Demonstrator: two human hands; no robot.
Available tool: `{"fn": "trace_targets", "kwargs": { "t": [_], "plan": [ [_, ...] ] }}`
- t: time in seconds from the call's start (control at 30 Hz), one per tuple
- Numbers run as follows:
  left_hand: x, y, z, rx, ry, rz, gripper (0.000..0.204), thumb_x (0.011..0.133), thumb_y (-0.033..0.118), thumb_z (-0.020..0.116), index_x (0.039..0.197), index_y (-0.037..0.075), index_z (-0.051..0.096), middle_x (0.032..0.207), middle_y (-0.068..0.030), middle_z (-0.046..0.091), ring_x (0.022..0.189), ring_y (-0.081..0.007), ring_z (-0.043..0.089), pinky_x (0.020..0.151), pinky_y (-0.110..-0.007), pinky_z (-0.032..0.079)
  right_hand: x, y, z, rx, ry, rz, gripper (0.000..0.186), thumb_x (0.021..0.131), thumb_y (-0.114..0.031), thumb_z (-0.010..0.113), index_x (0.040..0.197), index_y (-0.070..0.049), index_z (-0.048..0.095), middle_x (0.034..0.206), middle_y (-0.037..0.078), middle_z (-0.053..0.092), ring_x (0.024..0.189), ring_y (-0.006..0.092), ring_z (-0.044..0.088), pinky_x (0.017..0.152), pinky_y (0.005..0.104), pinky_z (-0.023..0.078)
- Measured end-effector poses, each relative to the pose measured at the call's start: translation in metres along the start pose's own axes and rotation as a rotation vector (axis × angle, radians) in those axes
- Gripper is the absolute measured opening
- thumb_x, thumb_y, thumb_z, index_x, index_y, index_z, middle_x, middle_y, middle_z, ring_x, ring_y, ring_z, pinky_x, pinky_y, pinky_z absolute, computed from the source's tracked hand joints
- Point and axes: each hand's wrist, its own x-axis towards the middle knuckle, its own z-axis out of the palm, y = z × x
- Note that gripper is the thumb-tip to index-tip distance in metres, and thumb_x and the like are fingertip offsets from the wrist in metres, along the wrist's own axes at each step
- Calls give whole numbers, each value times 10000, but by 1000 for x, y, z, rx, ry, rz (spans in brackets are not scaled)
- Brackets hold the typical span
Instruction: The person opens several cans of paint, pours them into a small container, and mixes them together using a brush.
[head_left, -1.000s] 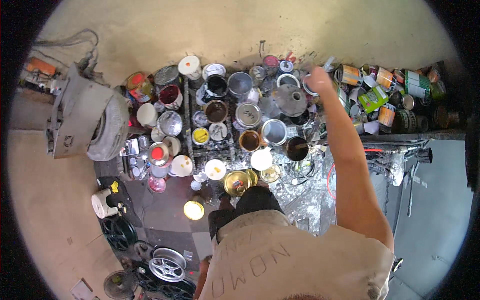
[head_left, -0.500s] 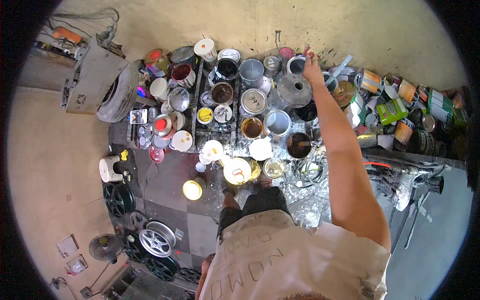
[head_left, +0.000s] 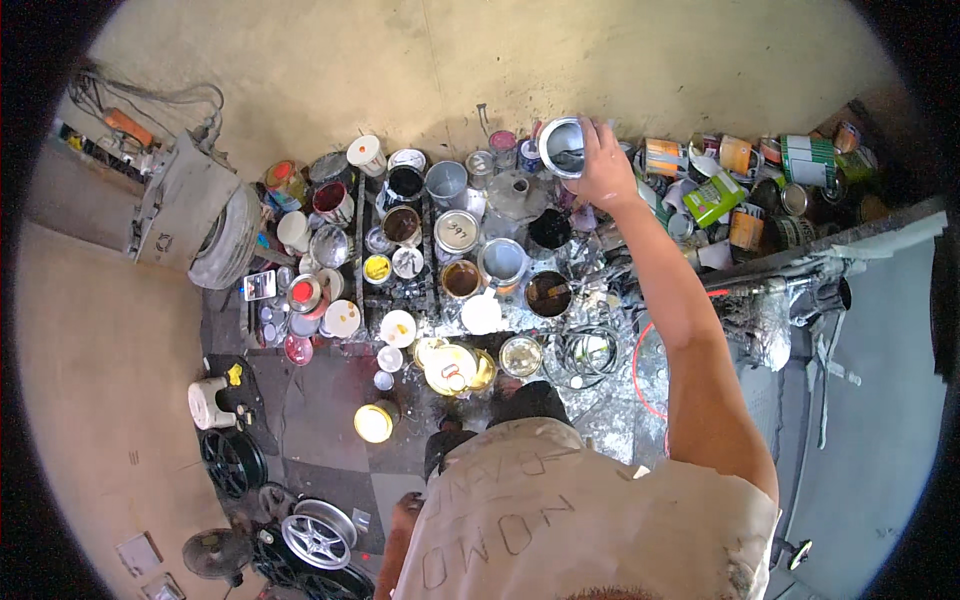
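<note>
My right hand [head_left: 604, 172] grips the right side of a silver paint can [head_left: 562, 148] raised over the back of the work surface. The can's open mouth faces me, and grey shows inside. Below and left of it sits a grey cone-shaped piece [head_left: 516, 192] with a hole on top. A dark open can [head_left: 549, 230] stands under my right wrist. My left hand [head_left: 405, 512] hangs low beside my body, away from the cans; its fingers are too small and shaded to make out.
Open paint cans crowd the dark rack [head_left: 430, 270], among them a yellow one [head_left: 377, 268]. Tipped cans and a green tin [head_left: 714, 199] pile up at the right. A yellow bucket [head_left: 374, 423], a white stool [head_left: 208, 402] and wheel rims [head_left: 318, 535] are on the floor.
My right hand has taken the silver can by its rim and lifted it from among the others, tilting its mouth toward me. The whole view has shifted, so the rack appears lower and farther left.
</note>
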Motion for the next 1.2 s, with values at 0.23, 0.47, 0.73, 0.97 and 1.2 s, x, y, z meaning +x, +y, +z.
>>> {"fn": "trace_targets", "kwargs": {
  "t": [0.23,0.47,0.73,0.97,1.2],
  "plan": [
    [38,2,-10,-40,153,113,370,931,299,680,1246,105,681,1119,-173,736,1083,-329,693,942,-406,521,-69,1,-30,718,307,130,1147,629,-162,916,1543,-30,235,1364,228,519,1254,356,556,1092,440,453],
    [16,10,27,-101,-37,-49,316,918,218,652,1209,100,691,1102,-174,739,1049,-338,699,909,-404,531,-151,-27,-28,790,-67,274,1252,586,-76,914,1561,-15,131,1349,214,542,1248,309,571,1091,414,451],
    [14,-8,69,-143,20,-90,326,875,177,686,1191,100,699,1059,-177,744,1015,-337,710,881,-398,546,-185,-48,2,1,-531,114,1228,597,-303,906,1592,-132,206,1393,245,529,1241,422,567,1042,509,467],
    [15,-15,86,-271,96,-40,326,879,170,713,1192,80,695,1017,-142,762,952,-285,728,838,-375,550,-178,-57,33,-101,-729,120,1236,606,-356,905,1596,-185,184,1496,225,447,1348,429,492,1102,623,383],
    [-3,-10,109,-273,110,-86,330,890,157,683,1214,90,681,1061,-172,749,985,-313,726,845,-393,557,-158,-79,47,-288,-866,44,1233,615,-385,897,1597,-186,180,1509,211,445,1360,422,487,1101,652,367]
  ]
}}
